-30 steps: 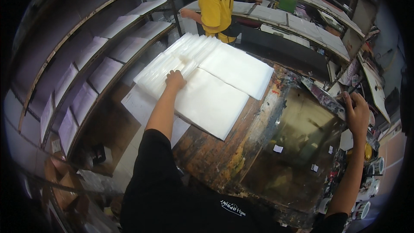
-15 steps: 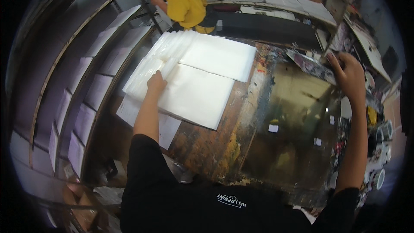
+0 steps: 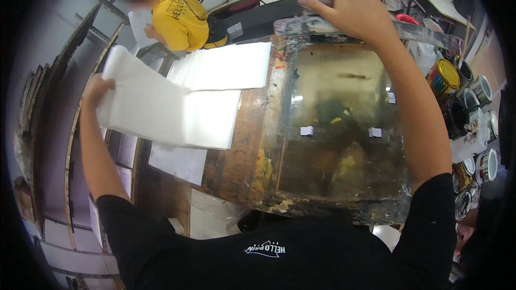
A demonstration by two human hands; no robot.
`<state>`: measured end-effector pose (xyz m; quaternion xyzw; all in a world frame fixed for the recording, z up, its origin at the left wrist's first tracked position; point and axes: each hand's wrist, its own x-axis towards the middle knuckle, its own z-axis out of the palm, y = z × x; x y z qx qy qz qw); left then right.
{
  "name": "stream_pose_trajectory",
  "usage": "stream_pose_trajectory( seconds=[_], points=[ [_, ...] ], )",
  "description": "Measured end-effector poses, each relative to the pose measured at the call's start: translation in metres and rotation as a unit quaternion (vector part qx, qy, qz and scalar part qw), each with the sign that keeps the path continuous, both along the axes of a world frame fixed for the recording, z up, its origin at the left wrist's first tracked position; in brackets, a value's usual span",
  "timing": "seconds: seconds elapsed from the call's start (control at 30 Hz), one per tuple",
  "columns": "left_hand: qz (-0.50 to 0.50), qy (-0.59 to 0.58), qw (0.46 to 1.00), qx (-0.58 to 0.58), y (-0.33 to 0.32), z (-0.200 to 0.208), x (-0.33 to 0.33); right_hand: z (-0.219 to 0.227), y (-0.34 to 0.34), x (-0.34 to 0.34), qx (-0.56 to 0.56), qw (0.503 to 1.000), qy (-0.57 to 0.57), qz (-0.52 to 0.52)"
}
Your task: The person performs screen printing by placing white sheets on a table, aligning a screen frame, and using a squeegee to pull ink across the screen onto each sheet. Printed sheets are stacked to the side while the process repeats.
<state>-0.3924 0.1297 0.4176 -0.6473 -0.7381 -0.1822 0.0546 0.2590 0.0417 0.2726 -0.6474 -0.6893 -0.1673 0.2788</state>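
My left hand [image 3: 98, 90] is closed on the edge of a thin white sheet [image 3: 148, 102]. The sheet is lifted and curves up from the left side of a stack of white sheets [image 3: 212, 121] on the worktable. Behind it lies a second white stack [image 3: 231, 67]. Over at the far right, my right hand [image 3: 360, 13] is closed with its thumb on a long paint-smeared frame [image 3: 309, 26], seen nearly edge-on. Below that frame, a dark glossy panel [image 3: 344, 161] is set in the table, with small white paper pieces [image 3: 306, 131] on it.
Paint cans [image 3: 444, 74] and tubs crowd the table's right side. Along the left are tall racks [image 3: 70, 166]. A co-worker in a yellow shirt [image 3: 180, 13] stands beyond the stacks, holding a white sheet. A loose paper [image 3: 180, 164] lies at the near left.
My left hand has moved left, lifting the white sheet off the stack. My right hand has shifted left and up in view, still at the frame. The co-worker has turned and appears further left.
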Motion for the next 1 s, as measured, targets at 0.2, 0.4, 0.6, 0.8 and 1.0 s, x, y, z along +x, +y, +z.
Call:
stream_pose_trajectory(
  seconds=[0.2, 0.4, 0.6, 0.8, 1.0],
  points=[
    [-0.021, -0.027, 0.998, -0.059, 0.009, 0.009, 0.088, 0.029, 0.008, 0.006, -0.040, 0.999, -0.015, 0.027],
    [-0.038, -0.174, 0.972, -0.153, 0.001, -0.034, 0.223, 0.027, 0.020, 0.019, -0.004, 0.998, 0.006, 0.070],
    [-0.043, -0.414, 0.879, -0.234, 0.020, -0.086, 0.275, 0.035, 0.031, 0.019, -0.017, 0.999, 0.004, 0.051],
    [-0.106, -0.439, 0.838, -0.305, 0.059, -0.293, 0.348, 0.041, 0.040, 0.014, -0.033, 0.998, 0.031, 0.036],
    [-0.159, -0.432, 0.813, -0.357, 0.044, -0.394, 0.393, 0.053, 0.026, 0.012, -0.083, 0.996, 0.004, -0.010]
  ],
)
